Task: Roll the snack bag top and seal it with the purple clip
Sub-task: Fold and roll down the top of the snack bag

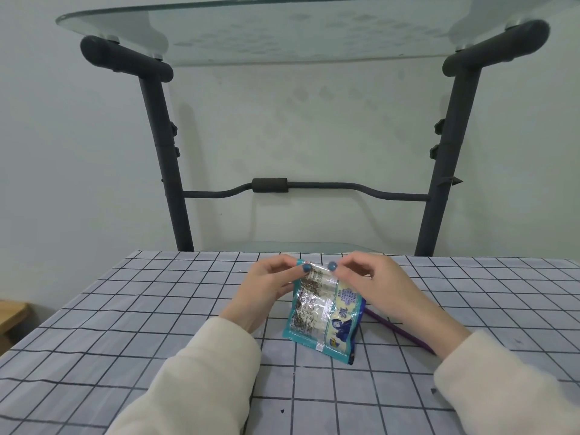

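I observed my left hand (270,279) and right hand (367,277) pinching the crinkled teal foil snack bag (323,312) by its top corners. The slim purple plastic clip (398,329) lay beneath my right wrist. Risk: slick foil could spring unrolled.

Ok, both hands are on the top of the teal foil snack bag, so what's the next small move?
Probably fold the top edge over once. The left hand and right hand pinch the top corners of the teal foil snack bag, which looks barely rolled. The long purple clip lies unused on the checked tablecloth under the right wrist.
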